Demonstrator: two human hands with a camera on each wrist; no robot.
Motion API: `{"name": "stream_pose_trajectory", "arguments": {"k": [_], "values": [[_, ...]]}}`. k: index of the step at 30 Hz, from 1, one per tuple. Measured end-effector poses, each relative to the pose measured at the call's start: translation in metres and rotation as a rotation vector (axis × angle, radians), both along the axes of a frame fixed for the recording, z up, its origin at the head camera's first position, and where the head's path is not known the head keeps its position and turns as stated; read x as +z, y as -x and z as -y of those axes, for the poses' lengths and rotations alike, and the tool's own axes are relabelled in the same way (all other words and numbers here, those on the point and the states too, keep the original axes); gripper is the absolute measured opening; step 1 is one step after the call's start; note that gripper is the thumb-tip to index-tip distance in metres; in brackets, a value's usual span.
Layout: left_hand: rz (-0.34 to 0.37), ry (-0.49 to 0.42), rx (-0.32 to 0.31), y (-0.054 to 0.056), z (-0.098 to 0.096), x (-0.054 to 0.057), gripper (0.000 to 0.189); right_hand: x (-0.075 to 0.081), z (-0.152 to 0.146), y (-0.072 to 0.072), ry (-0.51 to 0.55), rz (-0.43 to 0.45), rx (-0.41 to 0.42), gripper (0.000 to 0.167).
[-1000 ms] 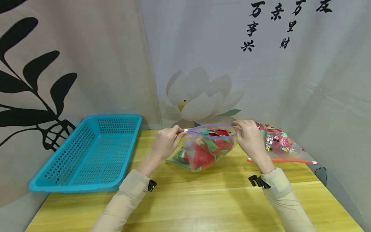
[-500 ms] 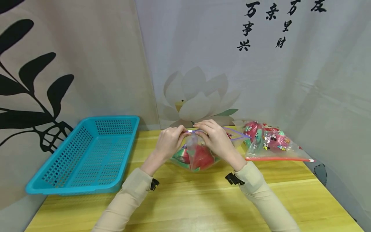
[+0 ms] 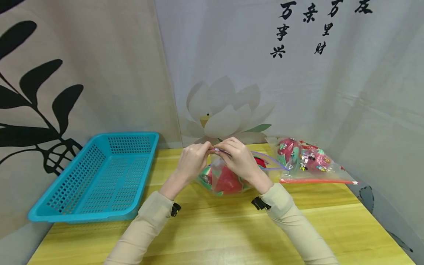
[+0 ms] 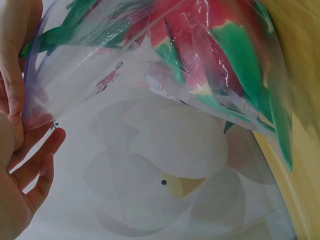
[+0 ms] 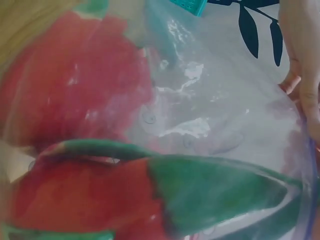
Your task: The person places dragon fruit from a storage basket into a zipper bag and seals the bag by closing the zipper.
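A clear zip bag [image 5: 220,100] with a purple closure rests on the table, holding red dragon fruits [image 3: 228,180] with green-tipped scales. At the left end of the closure, my left hand [image 3: 193,158] pinches the bag's top edge between thumb and fingers. Close beside it, my right hand [image 3: 240,158] pinches the same edge, its fingertips near those of the left. Between the two hands a bit of the white slider [image 3: 217,149] shows. To the right of my right hand the closure [image 3: 276,160] gapes in a loop. The fingers partly hide the pinched edge.
A second bag with a red closure [image 3: 314,181] and cartoon prints lies to the right, with red and green fruit inside. On the left sits a blue plastic basket [image 3: 142,184]. Behind the wooden table [image 3: 212,228] hangs a printed curtain [image 3: 232,44].
My right hand has left the right end of the closure and moved left to pinch it beside my left hand. The bag's right end now juts out to the right.
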State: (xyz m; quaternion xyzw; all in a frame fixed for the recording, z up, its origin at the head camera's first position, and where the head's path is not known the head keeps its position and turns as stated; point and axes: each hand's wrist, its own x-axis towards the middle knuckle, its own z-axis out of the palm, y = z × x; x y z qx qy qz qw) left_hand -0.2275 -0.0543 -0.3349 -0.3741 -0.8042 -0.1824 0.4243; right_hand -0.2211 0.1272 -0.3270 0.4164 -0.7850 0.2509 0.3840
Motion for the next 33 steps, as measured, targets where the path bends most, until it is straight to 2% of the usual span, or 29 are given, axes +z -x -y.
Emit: {"name": "stream_pose_trajectory", "arguments": {"k": [6,13,20,25,28,33], "values": [[0.030,0.012,0.000,0.001,-0.002,0.000,0.013,-0.002,0.001,-0.003,0.024,0.000,-0.036,0.007],[0.022,0.007,-0.016,0.002,-0.006,0.002,0.013,-0.004,-0.006,-0.004,0.058,-0.002,-0.033,0.006],[0.066,-0.031,-0.013,0.003,-0.004,0.000,0.012,-0.011,-0.020,-0.007,0.040,-0.007,-0.080,0.006],[0.079,-0.022,-0.007,0.004,-0.002,-0.001,0.012,-0.011,-0.024,-0.009,0.002,0.008,-0.059,0.008],[0.075,-0.014,-0.013,0.003,0.000,-0.001,0.011,-0.009,-0.029,-0.012,-0.054,0.079,-0.009,0.016],[0.078,-0.006,-0.021,0.001,0.001,-0.001,0.007,0.000,-0.041,-0.021,-0.143,0.310,0.067,0.032]]}}
